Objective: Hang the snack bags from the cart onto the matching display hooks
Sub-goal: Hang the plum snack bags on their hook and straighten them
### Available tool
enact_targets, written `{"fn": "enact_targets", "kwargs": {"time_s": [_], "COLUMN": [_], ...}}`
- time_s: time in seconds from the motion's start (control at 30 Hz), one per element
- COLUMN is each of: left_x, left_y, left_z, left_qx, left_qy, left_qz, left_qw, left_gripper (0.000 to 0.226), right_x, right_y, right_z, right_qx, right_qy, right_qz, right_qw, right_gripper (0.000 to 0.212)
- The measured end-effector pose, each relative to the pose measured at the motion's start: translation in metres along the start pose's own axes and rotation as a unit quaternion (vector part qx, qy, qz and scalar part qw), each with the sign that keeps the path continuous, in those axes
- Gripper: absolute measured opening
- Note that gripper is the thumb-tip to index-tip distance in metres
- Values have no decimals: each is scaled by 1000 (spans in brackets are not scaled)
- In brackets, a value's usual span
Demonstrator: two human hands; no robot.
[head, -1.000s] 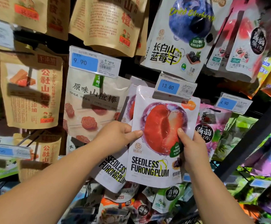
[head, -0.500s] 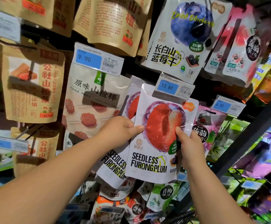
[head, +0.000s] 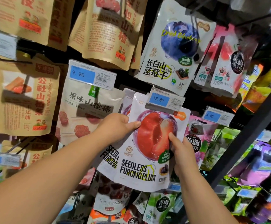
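Hung packets [head: 26, 97] are crowded across the rack [head: 251, 126]. Under the 13.80 tag [head: 165, 101], the plum bag [head: 147, 152] is pinched at its left edge by the left hand [head: 115, 126], at its right by the right hand [head: 183, 152]. It is judged light, limp, slick; best gripped near the top.

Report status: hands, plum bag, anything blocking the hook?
Left hand grips plum bag at left edge; right hand pinches right side. Bag top behind 13.80 price tag. Hook hidden.
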State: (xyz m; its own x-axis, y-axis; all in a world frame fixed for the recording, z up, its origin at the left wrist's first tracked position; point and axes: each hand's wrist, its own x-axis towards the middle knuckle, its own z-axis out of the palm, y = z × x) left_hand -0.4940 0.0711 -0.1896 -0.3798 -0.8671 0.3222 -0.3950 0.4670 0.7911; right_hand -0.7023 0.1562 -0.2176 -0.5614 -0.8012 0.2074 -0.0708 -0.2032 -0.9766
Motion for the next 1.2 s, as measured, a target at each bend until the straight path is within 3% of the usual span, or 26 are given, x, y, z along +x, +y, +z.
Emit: {"fn": "enact_targets", "kwargs": {"time_s": [0.17, 0.27, 0.47, 0.67, 0.8, 0.93, 1.2], "left_x": [0, 3, 10, 16, 17, 15, 19], "left_y": [-4, -4, 13, 17, 13, 10, 8], "left_z": [6, 4, -8, -7, -3, -3, 2], "left_qx": [-20, -35, -53, -72, -125, -120, -239], "left_qy": [1, -6, -4, 25, 17, 8, 6], "left_qz": [-22, -33, -32, -42, -62, -71, -68], "left_qw": [1000, 999, 998, 996, 990, 990, 969], "left_gripper": [56, 56, 58, 45, 49, 55, 51], "right_x": [18, 29, 32, 26, 23, 23, 35], "right_y": [-23, -34, -31, -24, -30, -31, -39], "right_z": [6, 11, 15, 17, 14, 9, 13], "right_qx": [54, 55, 53, 58, 78, 96, 85], "right_qy": [3, 18, 20, 19, -5, -23, -1], "right_qz": [-42, -41, -21, -17, -52, -84, -100], "right_qw": [998, 998, 998, 998, 996, 992, 991], "right_gripper": [34, 23, 22, 15, 23, 12, 15]}}
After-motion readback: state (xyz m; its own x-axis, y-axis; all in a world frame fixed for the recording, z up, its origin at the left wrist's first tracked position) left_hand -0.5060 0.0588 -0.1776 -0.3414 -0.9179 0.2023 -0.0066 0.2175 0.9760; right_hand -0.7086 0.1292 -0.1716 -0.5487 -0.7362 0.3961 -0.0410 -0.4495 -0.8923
